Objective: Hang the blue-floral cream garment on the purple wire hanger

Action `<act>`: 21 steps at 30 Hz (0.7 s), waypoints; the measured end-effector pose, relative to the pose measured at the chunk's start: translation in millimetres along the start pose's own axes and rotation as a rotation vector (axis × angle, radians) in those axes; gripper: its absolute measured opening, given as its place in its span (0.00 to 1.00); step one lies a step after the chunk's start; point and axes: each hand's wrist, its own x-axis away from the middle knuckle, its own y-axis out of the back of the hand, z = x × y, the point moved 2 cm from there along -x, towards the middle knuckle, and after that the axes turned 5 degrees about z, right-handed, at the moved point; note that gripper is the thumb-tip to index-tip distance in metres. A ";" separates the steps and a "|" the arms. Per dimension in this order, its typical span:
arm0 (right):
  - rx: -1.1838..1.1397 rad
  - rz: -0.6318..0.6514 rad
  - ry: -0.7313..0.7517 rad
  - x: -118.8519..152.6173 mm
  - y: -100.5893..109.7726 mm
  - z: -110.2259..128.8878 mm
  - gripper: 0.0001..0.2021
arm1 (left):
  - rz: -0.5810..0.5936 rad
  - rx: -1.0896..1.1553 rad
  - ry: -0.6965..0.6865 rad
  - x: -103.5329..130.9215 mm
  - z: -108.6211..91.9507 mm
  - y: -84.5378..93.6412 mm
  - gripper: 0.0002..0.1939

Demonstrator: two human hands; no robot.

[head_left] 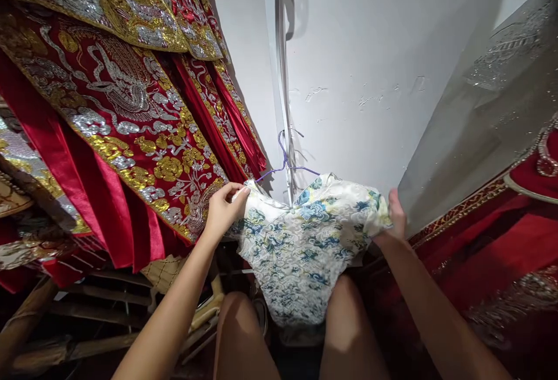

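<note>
A white garment with a blue, green and yellow floral pattern (300,252) hangs over my lap on a purple hanger (285,162). The hanger's hook rises against the wall above the neckline. My left hand (229,205) pinches the garment's left shoulder near the hanger's arm, thumb and fingers together. At the opposite side, my right hand (396,214) is at the short sleeve's edge. Its fingers are partly hidden behind and inside the cloth, and the sleeve is stretched out toward it. The lower part of the garment hangs between my knees.
Red costumes with gold and silver sequin embroidery (143,107) hang at the left. Behind the hanger is a white wall (357,66) with a vertical strip (274,49). Bamboo furniture (87,345) stands low at the left. Red beaded cloth (501,252) and clear plastic sheeting (483,130) are at the right.
</note>
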 end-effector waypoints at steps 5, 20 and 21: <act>-0.147 -0.045 0.076 -8.3 -7.5 42.3 0.26 | 0.030 0.084 0.036 -24.8 -18.3 10.3 0.20; 0.008 0.761 0.135 40.8 -84.1 44.5 0.53 | -0.377 0.266 0.042 25.3 24.0 -72.8 0.27; 0.031 0.758 0.149 40.7 -85.6 41.8 0.55 | -0.331 0.303 0.063 25.5 24.2 -79.3 0.28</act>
